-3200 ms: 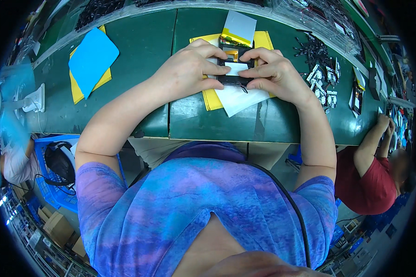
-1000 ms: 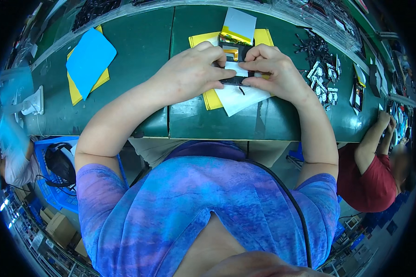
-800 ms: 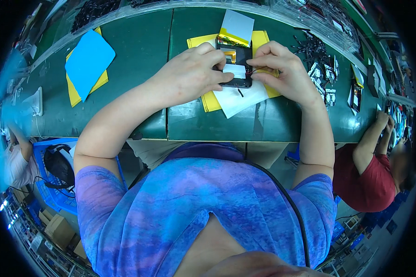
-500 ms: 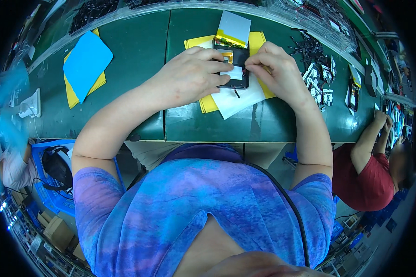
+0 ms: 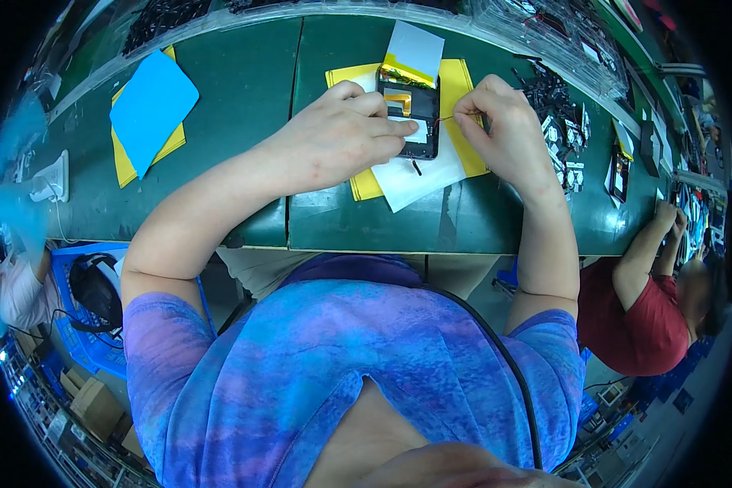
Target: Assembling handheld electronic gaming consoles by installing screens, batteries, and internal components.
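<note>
I see the left hand (image 5: 354, 126) partly spread, its fingertips pressing a white patch (image 5: 416, 139) inside the case. The right hand (image 5: 500, 122) pinches a thin wire (image 5: 446, 119) between thumb and forefinger. Below both runs a green table (image 5: 236, 89), with a blue sheet (image 5: 154, 106) at upper left and a person in red (image 5: 638, 325) at the right edge. The black case (image 5: 424, 99) lies open at upper centre, a silver battery (image 5: 416, 49) tipped out above it.
</note>
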`<act>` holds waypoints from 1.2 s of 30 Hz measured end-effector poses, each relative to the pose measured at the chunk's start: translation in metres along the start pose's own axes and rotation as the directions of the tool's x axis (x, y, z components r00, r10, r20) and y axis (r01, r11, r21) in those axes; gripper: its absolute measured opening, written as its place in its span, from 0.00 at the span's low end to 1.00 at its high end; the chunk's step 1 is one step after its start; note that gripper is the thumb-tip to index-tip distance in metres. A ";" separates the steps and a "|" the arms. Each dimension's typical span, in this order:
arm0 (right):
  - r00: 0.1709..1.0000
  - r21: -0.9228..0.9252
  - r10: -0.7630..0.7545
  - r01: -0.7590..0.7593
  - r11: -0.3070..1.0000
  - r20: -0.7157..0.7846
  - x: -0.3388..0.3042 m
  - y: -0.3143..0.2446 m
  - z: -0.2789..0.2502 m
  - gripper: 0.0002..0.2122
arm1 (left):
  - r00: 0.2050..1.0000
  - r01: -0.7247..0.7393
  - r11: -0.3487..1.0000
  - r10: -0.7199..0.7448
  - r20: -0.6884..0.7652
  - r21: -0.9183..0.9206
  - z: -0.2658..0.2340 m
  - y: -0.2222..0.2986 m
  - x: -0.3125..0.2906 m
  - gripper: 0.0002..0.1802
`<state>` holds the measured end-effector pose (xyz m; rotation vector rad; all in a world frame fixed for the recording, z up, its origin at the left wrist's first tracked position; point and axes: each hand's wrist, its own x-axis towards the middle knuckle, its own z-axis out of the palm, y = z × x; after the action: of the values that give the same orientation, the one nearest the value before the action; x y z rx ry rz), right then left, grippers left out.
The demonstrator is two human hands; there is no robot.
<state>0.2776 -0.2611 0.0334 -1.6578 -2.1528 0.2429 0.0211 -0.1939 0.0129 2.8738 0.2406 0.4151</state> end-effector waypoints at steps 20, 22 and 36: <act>0.930 0.098 -0.336 0.324 0.941 0.152 -0.007 -0.023 -0.009 0.11 | 0.993 -0.066 0.995 0.058 -0.103 -0.077 0.011 -0.003 0.000 0.10; 0.936 0.099 -0.330 0.320 0.942 0.118 -0.006 -0.021 -0.004 0.08 | 0.992 -0.078 0.994 0.070 -0.108 -0.071 0.010 -0.005 -0.001 0.11; 0.948 0.094 -0.309 0.301 0.949 0.074 -0.005 -0.016 -0.001 0.04 | 0.993 -0.068 0.995 0.059 -0.106 -0.079 0.011 -0.004 0.000 0.11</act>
<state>0.2648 -0.2701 0.0398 -1.2674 -2.3933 0.3109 0.0236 -0.1919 0.0020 2.7879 0.1457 0.5733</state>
